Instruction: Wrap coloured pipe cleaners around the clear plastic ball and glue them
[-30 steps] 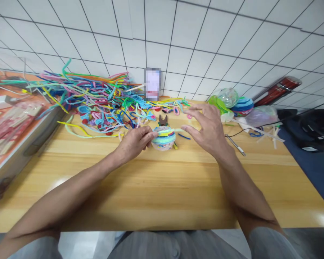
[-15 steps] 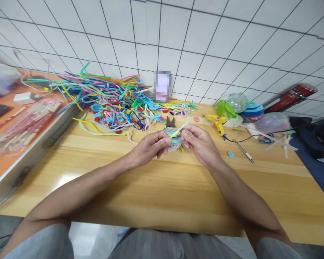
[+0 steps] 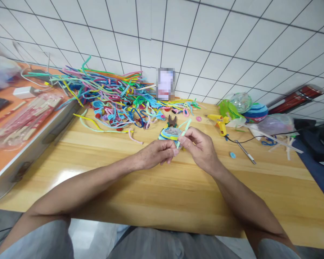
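My left hand and my right hand meet over the middle of the wooden table. Both pinch a light green pipe cleaner that sticks up and to the right between them. Just behind my fingers sits a small dome wrapped in blue, yellow and teal pipe cleaners; its near side is hidden by my fingertips. Small dark pliers stand behind the dome.
A big heap of coloured pipe cleaners covers the back left. A yellow glue gun, a metal tool, a blue button, wrapped balls and bags lie at the right. An orange side table stands left.
My right hand came in from open above the dome and closed on the green pipe cleaner. Both hands have drawn slightly toward me, off the dome, and the pipe cleaner now stands more upright.
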{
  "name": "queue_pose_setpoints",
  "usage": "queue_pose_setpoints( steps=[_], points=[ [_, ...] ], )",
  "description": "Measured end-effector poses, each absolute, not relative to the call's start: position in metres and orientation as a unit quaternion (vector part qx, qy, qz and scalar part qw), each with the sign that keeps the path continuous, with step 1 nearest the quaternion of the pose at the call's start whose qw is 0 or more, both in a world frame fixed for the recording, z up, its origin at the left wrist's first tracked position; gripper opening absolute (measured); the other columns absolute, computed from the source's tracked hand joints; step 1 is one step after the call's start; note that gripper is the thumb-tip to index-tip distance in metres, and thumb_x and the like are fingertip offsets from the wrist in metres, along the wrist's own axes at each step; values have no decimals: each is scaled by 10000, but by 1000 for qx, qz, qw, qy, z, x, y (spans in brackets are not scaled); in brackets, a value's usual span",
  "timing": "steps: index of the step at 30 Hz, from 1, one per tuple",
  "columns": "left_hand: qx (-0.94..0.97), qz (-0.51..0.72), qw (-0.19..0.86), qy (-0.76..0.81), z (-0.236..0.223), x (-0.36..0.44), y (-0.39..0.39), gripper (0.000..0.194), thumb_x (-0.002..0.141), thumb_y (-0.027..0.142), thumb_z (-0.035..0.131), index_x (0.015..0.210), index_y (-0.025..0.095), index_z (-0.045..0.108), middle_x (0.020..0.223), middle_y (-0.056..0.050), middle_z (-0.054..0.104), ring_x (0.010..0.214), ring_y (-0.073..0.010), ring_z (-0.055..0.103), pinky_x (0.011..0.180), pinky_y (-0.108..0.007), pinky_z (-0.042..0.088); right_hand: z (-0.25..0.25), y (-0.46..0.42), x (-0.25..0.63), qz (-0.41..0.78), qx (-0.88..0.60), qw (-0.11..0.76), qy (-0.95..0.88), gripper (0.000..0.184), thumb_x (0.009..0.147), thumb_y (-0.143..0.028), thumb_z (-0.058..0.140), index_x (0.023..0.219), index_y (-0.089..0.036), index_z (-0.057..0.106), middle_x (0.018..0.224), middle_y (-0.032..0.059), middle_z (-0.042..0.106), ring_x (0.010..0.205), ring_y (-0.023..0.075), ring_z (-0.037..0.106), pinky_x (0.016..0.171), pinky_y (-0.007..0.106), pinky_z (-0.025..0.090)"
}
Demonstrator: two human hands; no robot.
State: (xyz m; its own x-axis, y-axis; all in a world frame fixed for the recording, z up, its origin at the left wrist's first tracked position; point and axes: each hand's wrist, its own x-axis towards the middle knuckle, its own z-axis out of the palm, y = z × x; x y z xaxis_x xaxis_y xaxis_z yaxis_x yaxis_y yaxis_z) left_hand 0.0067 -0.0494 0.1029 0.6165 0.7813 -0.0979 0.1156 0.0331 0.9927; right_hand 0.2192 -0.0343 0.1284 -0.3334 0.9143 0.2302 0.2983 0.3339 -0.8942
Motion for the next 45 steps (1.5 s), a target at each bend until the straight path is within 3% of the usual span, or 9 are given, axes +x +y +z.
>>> queue_pose_setpoints(
  steps=[4,12,17,25,28,31,35,40,45],
  points=[
    [674,302,553,385,109,5,-54,484,1026,590,617,745,201,554,658,46,523,603,-96,446,578,-226,360,133,-36,221,371,-422,361,-744,403,998,-635,742,885,-257,657,761,-10,645,701,174,583,681,341,460],
    [721,344,466,382,111,7,-58,370,1050,419,537,750,203,519,677,58,448,633,-98,402,637,-245,345,135,-32,223,355,-435,397,-726,291,984,-526,744,887,-257,685,784,-3,688,723,177,622,709,340,497],
    [769,355,357,393,100,10,-60,326,1052,341,528,759,199,536,679,47,505,629,-99,428,638,-246,340,137,-26,227,431,-419,303,-740,396,907,-601,830,840,-229,710,753,-4,714,691,167,621,662,315,486],
    [760,398,299,418,88,7,-56,319,1097,423,599,906,187,698,758,3,680,623,-104,518,620,-240,405,143,-19,242,376,-433,284,-768,306,959,-524,764,926,-223,814,801,20,795,733,192,669,685,320,486],
    [752,443,225,433,77,5,-50,285,1065,480,689,1021,198,690,933,-46,737,795,-160,637,756,-291,536,140,-11,247,352,-454,334,-748,313,946,-545,786,901,-235,801,805,25,772,764,204,662,713,337,496],
    [744,458,144,465,61,4,-40,548,947,598,832,1258,192,636,1234,-139,724,1186,-294,678,1055,-467,594,132,5,252,374,-458,388,-707,395,904,-629,814,859,-240,762,846,29,760,823,215,668,784,360,527],
    [757,405,168,485,42,4,-29,896,898,713,845,1512,150,517,1546,-252,602,1508,-395,565,1273,-607,499,121,24,258,447,-460,385,-664,486,815,-723,865,879,-248,784,958,44,797,962,242,699,908,390,560],
    [754,334,247,509,38,4,-31,1044,927,742,789,1661,104,410,1644,-298,567,1556,-442,572,1311,-629,479,114,32,262,491,-455,374,-642,485,791,-702,894,920,-241,812,989,47,799,994,238,703,989,413,553],
    [791,355,200,456,34,4,-32,1000,907,607,853,1676,144,414,1616,-248,610,1509,-403,614,1293,-569,509,109,32,261,567,-444,352,-598,520,740,-695,955,893,-225,791,1070,78,802,1028,238,712,972,423,588]
  ],
)
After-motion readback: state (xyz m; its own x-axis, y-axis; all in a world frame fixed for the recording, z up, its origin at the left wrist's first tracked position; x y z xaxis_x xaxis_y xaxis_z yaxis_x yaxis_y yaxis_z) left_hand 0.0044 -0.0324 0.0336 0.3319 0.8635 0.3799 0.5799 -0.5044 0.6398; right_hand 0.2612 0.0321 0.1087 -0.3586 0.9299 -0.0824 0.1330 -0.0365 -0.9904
